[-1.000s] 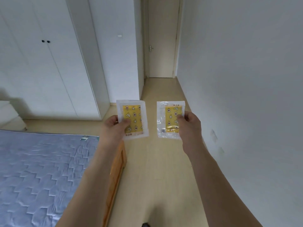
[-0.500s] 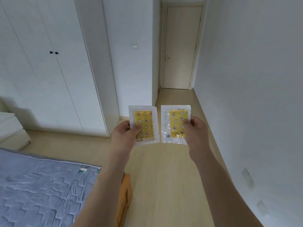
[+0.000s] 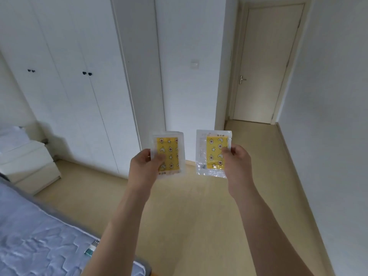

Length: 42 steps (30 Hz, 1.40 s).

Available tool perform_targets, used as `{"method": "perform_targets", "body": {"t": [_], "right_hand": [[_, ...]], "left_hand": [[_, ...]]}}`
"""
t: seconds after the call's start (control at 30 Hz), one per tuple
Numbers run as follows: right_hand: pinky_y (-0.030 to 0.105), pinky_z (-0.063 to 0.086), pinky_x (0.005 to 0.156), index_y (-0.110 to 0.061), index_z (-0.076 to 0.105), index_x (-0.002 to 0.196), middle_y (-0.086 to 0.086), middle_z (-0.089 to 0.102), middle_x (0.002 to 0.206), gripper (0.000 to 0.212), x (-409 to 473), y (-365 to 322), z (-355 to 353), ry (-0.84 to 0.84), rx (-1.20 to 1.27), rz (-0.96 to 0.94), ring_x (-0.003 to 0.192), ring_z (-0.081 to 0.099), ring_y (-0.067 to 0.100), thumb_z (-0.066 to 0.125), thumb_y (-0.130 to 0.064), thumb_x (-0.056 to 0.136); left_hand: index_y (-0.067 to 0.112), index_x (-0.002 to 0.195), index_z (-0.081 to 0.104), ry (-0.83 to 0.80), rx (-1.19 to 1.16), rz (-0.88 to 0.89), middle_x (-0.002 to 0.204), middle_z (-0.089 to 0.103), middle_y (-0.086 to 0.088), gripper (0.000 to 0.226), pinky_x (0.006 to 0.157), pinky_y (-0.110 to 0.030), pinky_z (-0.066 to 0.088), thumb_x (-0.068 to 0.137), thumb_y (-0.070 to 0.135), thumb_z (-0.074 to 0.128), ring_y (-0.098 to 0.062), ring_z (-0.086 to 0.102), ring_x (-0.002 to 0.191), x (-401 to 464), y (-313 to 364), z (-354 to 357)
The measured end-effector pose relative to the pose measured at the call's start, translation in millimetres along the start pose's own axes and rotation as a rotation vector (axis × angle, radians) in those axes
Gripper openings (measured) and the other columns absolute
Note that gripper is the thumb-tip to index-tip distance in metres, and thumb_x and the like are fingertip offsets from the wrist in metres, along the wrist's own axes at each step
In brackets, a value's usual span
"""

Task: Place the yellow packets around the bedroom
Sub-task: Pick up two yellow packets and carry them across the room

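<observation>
both arms reach forward at chest height, each of the hands holding one yellow packet upright and facing the camera. the left hand [image 3: 143, 166] grips the left packet [image 3: 168, 154] at its lower left side, thumb pressed across the yellow front and the other fingers behind the clear plastic border. the right hand [image 3: 238, 163] pinches the right packet [image 3: 213, 153] at its right edge, thumb on the front near the yellow panel and fingers curled behind. each packet is a clear plastic sleeve with a yellow card inside, printed with small stars, moons and house-like shapes; the right one carries small print and a barcode down its left margin, too fine to read. the two packets hang side by side, near each other but not touching, with a strip of wall and floor showing between them.

behind the packets stands a white wardrobe [image 3: 65, 86] with dark knobs on its doors, and next to it a white wall section carrying a light switch [image 3: 194, 63]. a cream door [image 3: 264, 64] with a metal handle closes off the short hallway at the right. the light wooden floor [image 3: 191, 212] runs beneath the arms. at lower left lies the corner of a bed [image 3: 33, 242] with a pale blue quilted mattress, and beyond it a white nightstand [image 3: 27, 166] against the wall.
</observation>
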State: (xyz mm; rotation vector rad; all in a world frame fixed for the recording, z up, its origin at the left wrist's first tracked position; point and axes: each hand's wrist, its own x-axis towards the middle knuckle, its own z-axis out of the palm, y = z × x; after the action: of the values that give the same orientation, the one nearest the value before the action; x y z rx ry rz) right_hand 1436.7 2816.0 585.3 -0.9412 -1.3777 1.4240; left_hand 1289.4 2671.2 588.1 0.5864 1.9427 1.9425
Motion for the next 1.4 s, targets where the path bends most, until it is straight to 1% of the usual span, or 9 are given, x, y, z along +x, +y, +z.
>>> {"method": "perform_targets", "body": {"t": [0.1, 0.27, 0.5, 0.77, 0.93, 1.07, 1.2, 1.3, 1.4], "right_hand": [[0.031, 0.041, 0.066, -0.004, 0.061, 0.090, 0.015, 0.059, 0.083, 0.014, 55, 9, 42, -0.093, -0.016, 0.015, 0.073, 0.051, 0.019, 0.053, -0.015, 0.091], [0.031, 0.049, 0.070, -0.012, 0.065, 0.095, 0.010, 0.069, 0.100, 0.014, 138, 36, 112, -0.212, -0.038, 0.049, 0.077, 0.061, 0.018, 0.052, -0.015, 0.095], [0.029, 0.042, 0.061, -0.012, 0.063, 0.093, 0.002, 0.064, 0.085, 0.013, 253, 69, 240, -0.369, -0.135, -0.012, 0.072, 0.054, 0.018, 0.051, -0.016, 0.095], [0.030, 0.046, 0.066, -0.013, 0.061, 0.089, 0.003, 0.065, 0.086, 0.015, 366, 70, 394, -0.504, -0.178, -0.063, 0.072, 0.058, 0.018, 0.047, -0.015, 0.095], [0.027, 0.047, 0.062, -0.013, 0.063, 0.092, 0.009, 0.068, 0.092, 0.016, 396, 98, 517, -0.655, -0.115, 0.022, 0.073, 0.061, 0.018, 0.047, -0.016, 0.096], [0.023, 0.040, 0.053, -0.009, 0.056, 0.080, 0.002, 0.058, 0.075, 0.019, 418, 118, 631, -0.779, -0.080, 0.025, 0.064, 0.053, 0.014, 0.046, -0.014, 0.096], [0.026, 0.042, 0.060, -0.007, 0.058, 0.086, 0.009, 0.065, 0.090, 0.018, 446, 126, 750, -0.870, -0.036, 0.038, 0.072, 0.056, 0.016, 0.046, -0.016, 0.096], [0.020, 0.044, 0.058, -0.012, 0.062, 0.093, 0.001, 0.067, 0.092, 0.018, 463, 117, 837, -0.904, 0.004, 0.044, 0.077, 0.062, 0.013, 0.045, -0.017, 0.098], [0.020, 0.045, 0.058, -0.014, 0.063, 0.096, -0.003, 0.067, 0.091, 0.018, 463, 112, 917, -0.958, 0.033, 0.064, 0.081, 0.064, 0.013, 0.047, -0.019, 0.099]], "left_hand": [[0.012, 0.088, 0.071, 0.077, 0.003, -0.031, 0.087, 0.075, -0.008, 0.008, 0.075, -0.039, 0.055, 0.087, 0.008, 0.064, -0.025, 0.071, 0.080, 52, -5, 8], [0.013, 0.089, 0.070, 0.205, -0.029, -0.061, 0.085, 0.073, -0.003, 0.009, 0.055, -0.020, 0.052, 0.088, 0.006, 0.063, -0.018, 0.069, 0.076, 147, -28, 11], [0.008, 0.096, 0.069, 0.355, -0.110, -0.079, 0.093, 0.073, -0.012, 0.010, 0.067, -0.031, 0.054, 0.088, 0.006, 0.064, -0.029, 0.070, 0.086, 307, -58, -16], [0.011, 0.099, 0.070, 0.433, -0.225, -0.069, 0.089, 0.076, -0.005, 0.012, 0.060, -0.024, 0.053, 0.089, 0.007, 0.065, -0.021, 0.074, 0.080, 466, -53, -50], [0.007, 0.106, 0.070, 0.634, -0.229, -0.067, 0.097, 0.076, -0.008, 0.017, 0.066, -0.027, 0.055, 0.090, 0.005, 0.063, -0.023, 0.072, 0.088, 534, -65, -122], [0.009, 0.108, 0.069, 0.759, -0.202, -0.043, 0.098, 0.076, -0.005, 0.018, 0.076, -0.033, 0.055, 0.090, 0.008, 0.064, -0.022, 0.072, 0.093, 605, -73, -186], [0.008, 0.110, 0.068, 0.797, -0.162, -0.040, 0.102, 0.075, -0.007, 0.019, 0.090, -0.045, 0.056, 0.091, 0.008, 0.064, -0.025, 0.072, 0.097, 684, -67, -238], [0.008, 0.111, 0.068, 0.873, -0.107, -0.025, 0.103, 0.075, -0.007, 0.021, 0.089, -0.046, 0.056, 0.090, 0.009, 0.064, -0.025, 0.072, 0.097, 734, -51, -288], [0.007, 0.113, 0.067, 0.962, -0.107, 0.020, 0.103, 0.075, -0.006, 0.022, 0.077, -0.034, 0.058, 0.091, 0.007, 0.063, -0.022, 0.072, 0.095, 769, -38, -340]]}}
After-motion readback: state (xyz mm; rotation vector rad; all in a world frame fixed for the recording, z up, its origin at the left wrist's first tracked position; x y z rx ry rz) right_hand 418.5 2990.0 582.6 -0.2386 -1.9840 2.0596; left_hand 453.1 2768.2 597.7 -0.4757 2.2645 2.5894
